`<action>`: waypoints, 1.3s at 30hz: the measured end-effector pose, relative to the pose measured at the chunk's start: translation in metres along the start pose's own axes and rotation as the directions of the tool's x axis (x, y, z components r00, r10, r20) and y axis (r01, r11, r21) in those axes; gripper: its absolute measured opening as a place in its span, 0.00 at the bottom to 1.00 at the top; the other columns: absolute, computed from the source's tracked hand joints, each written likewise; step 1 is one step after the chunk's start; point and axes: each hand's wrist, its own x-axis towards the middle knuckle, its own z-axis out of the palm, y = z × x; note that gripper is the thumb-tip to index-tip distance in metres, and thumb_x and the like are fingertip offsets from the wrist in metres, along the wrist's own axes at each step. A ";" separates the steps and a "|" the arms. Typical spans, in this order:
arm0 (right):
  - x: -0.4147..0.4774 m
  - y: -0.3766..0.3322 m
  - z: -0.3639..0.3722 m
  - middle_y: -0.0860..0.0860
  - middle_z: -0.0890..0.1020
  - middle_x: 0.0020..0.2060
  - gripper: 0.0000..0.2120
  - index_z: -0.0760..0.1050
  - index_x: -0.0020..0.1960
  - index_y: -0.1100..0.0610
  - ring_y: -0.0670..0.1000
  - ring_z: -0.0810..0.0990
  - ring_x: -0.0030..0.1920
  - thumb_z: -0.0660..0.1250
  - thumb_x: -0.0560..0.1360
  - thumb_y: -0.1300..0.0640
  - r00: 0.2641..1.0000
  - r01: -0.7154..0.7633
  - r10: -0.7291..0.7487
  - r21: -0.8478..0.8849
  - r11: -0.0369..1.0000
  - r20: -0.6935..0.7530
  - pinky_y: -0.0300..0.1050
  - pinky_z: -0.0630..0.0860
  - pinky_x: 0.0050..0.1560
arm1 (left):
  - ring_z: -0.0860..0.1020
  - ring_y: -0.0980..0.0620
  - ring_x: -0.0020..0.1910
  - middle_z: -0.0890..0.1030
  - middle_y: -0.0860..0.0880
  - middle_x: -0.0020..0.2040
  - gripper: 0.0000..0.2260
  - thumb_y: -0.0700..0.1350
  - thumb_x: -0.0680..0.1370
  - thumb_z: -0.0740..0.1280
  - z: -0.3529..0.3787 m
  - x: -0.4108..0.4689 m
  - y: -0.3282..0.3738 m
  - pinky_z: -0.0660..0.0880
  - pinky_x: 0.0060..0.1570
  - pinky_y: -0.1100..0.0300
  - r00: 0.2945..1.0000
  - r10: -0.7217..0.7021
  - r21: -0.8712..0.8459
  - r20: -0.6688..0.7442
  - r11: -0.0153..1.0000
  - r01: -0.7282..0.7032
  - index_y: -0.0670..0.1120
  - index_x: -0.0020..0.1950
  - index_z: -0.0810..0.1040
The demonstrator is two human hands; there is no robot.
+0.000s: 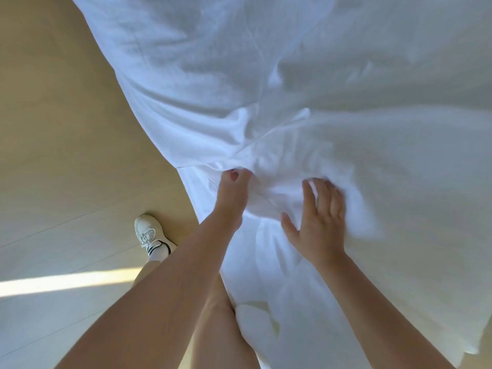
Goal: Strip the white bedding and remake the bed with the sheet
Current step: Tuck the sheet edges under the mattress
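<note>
White bedding covers the bed and fills the upper right of the head view, creased and bunched near its edge. My left hand grips a fold of this white bedding at the bed's edge, fingers curled into the cloth. My right hand lies just to the right of it with fingers spread and fairly straight, pressing on the bunched cloth; its fingertips are blurred. The bedding hangs down over the bed's side between my arms, hiding the mattress.
A pale wooden floor runs along the left of the bed, with a bright strip of sunlight across it. My foot in a white sneaker stands on the floor beside the bed edge.
</note>
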 end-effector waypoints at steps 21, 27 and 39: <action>-0.049 -0.030 -0.087 0.47 0.75 0.30 0.06 0.70 0.38 0.55 0.56 0.76 0.33 0.65 0.73 0.56 0.879 0.065 -0.294 0.516 0.854 0.375 0.40 0.63 0.31 | 0.72 0.50 0.29 0.73 0.44 0.33 0.11 0.44 0.60 0.69 -0.078 -0.128 -0.011 0.69 0.24 0.64 0.950 0.166 0.095 -0.263 0.985 -0.146 0.37 0.36 0.77; -0.034 -0.024 -0.076 0.50 0.80 0.38 0.07 0.79 0.48 0.60 0.53 0.78 0.41 0.63 0.74 0.62 0.966 -0.098 -0.062 0.575 0.813 0.252 0.44 0.73 0.40 | 0.78 0.51 0.47 0.79 0.48 0.45 0.16 0.56 0.79 0.60 -0.060 -0.074 -0.010 0.76 0.49 0.57 0.997 -0.068 -0.203 0.024 0.977 0.071 0.45 0.52 0.78; 0.006 0.014 -0.070 0.45 0.72 0.31 0.13 0.69 0.37 0.55 0.44 0.68 0.34 0.56 0.78 0.53 0.930 -0.363 0.272 0.728 0.581 0.247 0.31 0.65 0.36 | 0.72 0.46 0.45 0.71 0.47 0.49 0.19 0.62 0.71 0.68 0.027 -0.085 -0.010 0.68 0.48 0.52 0.981 -0.143 -0.230 0.131 0.958 0.170 0.47 0.46 0.78</action>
